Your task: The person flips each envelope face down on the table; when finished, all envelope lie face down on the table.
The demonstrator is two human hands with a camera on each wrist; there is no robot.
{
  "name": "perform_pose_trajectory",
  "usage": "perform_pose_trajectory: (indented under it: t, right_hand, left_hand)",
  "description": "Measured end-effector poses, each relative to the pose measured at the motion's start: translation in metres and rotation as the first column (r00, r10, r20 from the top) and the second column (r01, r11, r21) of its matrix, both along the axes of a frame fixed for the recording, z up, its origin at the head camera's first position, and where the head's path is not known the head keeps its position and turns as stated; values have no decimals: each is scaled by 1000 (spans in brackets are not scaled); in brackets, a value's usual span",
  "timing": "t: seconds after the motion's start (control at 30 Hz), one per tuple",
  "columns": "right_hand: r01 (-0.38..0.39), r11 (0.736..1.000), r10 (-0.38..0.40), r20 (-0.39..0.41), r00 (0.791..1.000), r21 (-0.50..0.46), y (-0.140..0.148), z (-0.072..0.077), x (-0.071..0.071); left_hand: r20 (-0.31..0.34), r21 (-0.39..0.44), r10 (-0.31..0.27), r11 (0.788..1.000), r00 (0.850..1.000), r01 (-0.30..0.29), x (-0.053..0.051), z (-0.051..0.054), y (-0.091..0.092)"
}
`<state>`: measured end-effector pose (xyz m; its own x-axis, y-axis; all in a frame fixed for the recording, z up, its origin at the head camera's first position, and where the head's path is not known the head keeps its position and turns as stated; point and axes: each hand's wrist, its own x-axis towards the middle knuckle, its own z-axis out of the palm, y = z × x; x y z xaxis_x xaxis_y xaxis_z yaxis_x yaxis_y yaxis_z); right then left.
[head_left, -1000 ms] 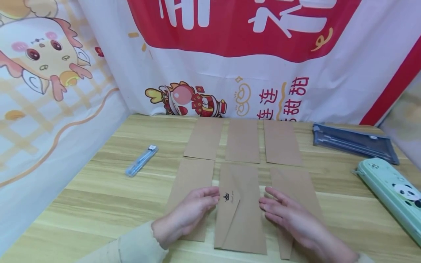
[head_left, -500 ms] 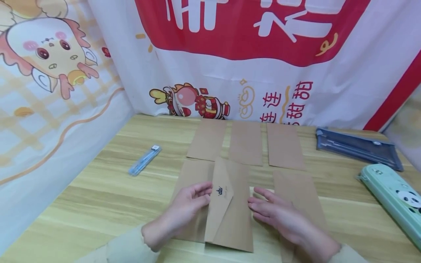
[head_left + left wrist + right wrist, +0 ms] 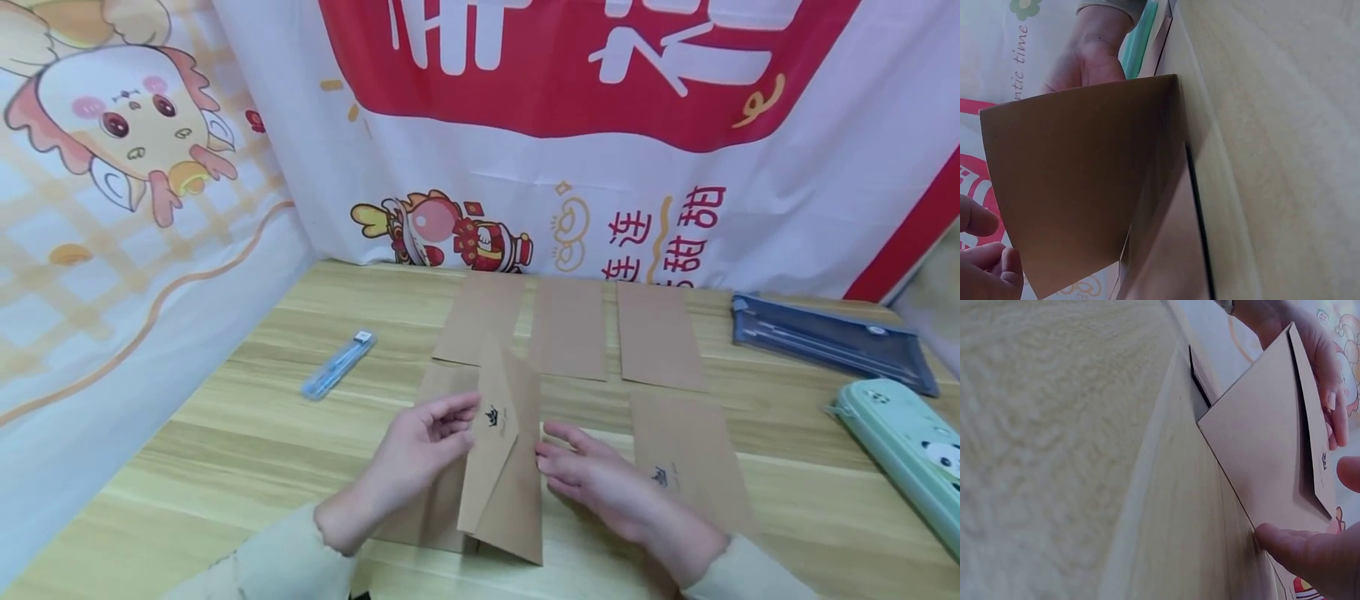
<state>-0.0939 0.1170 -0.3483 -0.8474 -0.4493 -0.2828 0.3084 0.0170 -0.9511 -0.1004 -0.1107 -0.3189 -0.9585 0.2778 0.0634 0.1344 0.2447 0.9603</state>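
A brown kraft envelope (image 3: pixel 495 450) with a small crown print on its flap stands tilted between my hands, left side raised. My left hand (image 3: pixel 423 442) holds that raised edge with bent fingers; its fingertips show beside the edge in the left wrist view. Near the envelope's lower right edge, my right hand (image 3: pixel 600 479) keeps its fingers fairly straight, and in the right wrist view a fingertip (image 3: pixel 1269 537) touches the edge by the table. One envelope (image 3: pixel 442 500) lies partly hidden beneath the left hand. Another envelope (image 3: pixel 686 442), crown print up, lies partly under the right forearm.
Behind lie three more envelopes in a row: left (image 3: pixel 483 312), middle (image 3: pixel 572 329) and right (image 3: pixel 658 333). A blue clear case (image 3: pixel 337 367) is at left on the wooden table (image 3: pixel 285 467). A dark mesh pouch (image 3: pixel 832 337) and a green panda pencil case (image 3: pixel 900 450) are at right.
The middle envelope has moved left, and its left side has risen from nearly flat to a steep tilt. Both hands shifted left with it. The right envelope's crown print has come into view.
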Motion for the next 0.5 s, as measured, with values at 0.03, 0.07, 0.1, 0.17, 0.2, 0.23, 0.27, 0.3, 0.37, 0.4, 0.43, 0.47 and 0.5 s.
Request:
perform_pose_trajectory:
  t: [0.03,0.07,0.1,0.17,0.2,0.23,0.27,0.3,0.37,0.4,0.43,0.47,0.5]
  right_hand:
    - [-1,1000,1,-1,1000,3,-1,0,0]
    - [-2,1000,2,-2,1000,5,-1,0,0]
    - [-3,1000,3,-4,1000,6,-1,0,1]
    - [-5,1000,5,-7,1000,8,-1,0,1]
    - [-3,1000,3,-6,1000,5,0,-1,2]
    - [0,1000,0,-6,1000,4,0,-1,2]
    - [3,1000,-3,-6,1000,4,0,-1,2]
    - [7,1000,-7,-5,1000,6,1,-1,2]
    - [17,1000,-17,0,1000,6,1,-2,2]
    - [21,1000,-21,3,1000,6,1,-2,2]
    - [23,1000,-23,6,1000,3,1,-3,2]
    - [25,1000,-25,10,1000,-2,1,-3,2]
    - [25,1000,-25,14,1000,-5,1,-4,1]
  left_hand:
    - [-10,4,-3,1000,1000,3,-1,0,1]
    - [-22,9,-7,1000,1000,7,-2,0,3]
    - [-31,15,-11,1000,999,12,-3,1,5]
    - [-46,35,-27,999,999,28,-5,1,8]
    - [-55,48,-36,998,998,39,-6,2,11]
    - [-65,58,-46,997,997,50,-7,2,13]
    - [-80,63,-59,996,995,65,-7,3,15]
    - [-96,59,-73,995,993,79,-8,3,17]
    - [-130,40,-101,994,986,107,-10,4,22]
    - [-144,27,-115,992,983,120,-11,4,24]
    - [-160,13,-129,991,979,133,-12,5,26]
    - [-170,2,-145,989,975,147,-12,5,28]
    - [-174,-10,-156,988,972,156,-13,5,30]
